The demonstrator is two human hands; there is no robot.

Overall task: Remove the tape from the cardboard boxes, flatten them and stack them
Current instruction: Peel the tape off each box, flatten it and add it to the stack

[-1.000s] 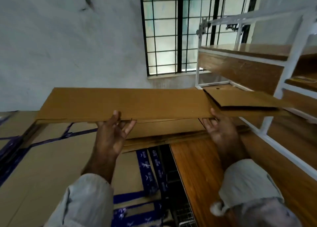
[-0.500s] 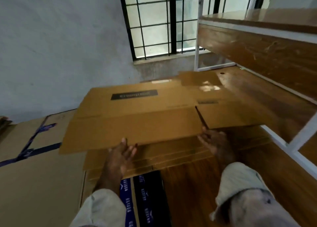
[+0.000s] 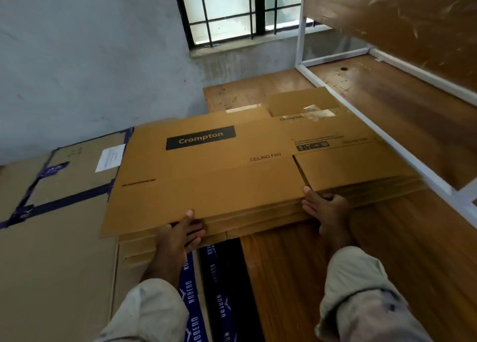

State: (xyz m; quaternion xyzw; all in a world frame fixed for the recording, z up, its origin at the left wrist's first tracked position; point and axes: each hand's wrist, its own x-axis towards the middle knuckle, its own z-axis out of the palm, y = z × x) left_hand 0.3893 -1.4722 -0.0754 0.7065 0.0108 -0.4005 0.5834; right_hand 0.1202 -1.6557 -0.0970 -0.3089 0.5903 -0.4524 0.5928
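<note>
The left hand (image 3: 180,234) and right hand (image 3: 326,207) are pinching the near edge of the flat box (image 3: 206,176), lining it up on the stack (image 3: 258,219) so the pile is sitting neat

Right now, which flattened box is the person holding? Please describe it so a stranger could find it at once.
Start at the barred window and look down to the pile of flattened boxes on the wooden surface. The top flattened box is the one, with the left hand and right hand at its near edge. Only it shows a black Crompton label and the words CEILING FAN.
</note>
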